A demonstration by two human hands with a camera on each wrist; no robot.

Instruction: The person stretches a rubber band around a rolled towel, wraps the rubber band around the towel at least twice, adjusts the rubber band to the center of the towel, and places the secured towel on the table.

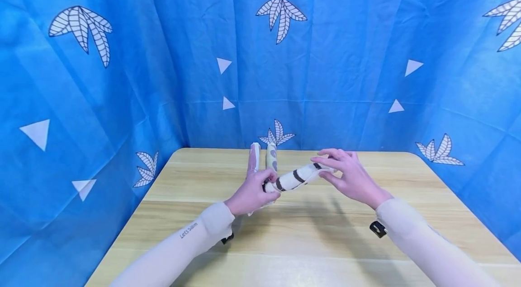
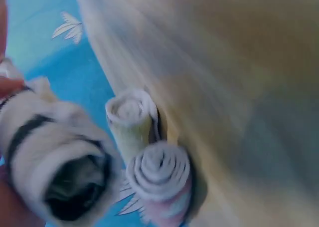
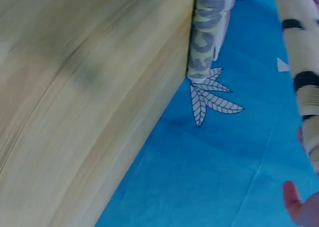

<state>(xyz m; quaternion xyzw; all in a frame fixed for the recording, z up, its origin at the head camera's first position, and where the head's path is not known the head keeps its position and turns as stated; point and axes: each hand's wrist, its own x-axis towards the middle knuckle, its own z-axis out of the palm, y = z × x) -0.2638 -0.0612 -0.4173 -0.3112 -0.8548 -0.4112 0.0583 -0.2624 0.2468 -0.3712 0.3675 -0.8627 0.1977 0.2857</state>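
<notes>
A white rolled towel with black stripes (image 1: 294, 179) is held aslant above the table, its right end higher. My left hand (image 1: 254, 190) grips its left end. At the other end, my right hand (image 1: 343, 174) has its fingers over the roll and the thumb below. The left wrist view shows the striped roll's end with a dark hollow. Beyond my left hand lie a pink-and-white rolled towel (image 1: 253, 160) and a pale green one with grey markings (image 1: 271, 158), side by side. My left hand partly hides their near ends.
A light wooden table (image 1: 301, 242) bears the two lying rolls near its far edge. Blue curtains (image 1: 346, 52) with leaf and triangle prints hang behind and at both sides. Each wrist carries a black mount, such as the one under the right sleeve (image 1: 411, 228).
</notes>
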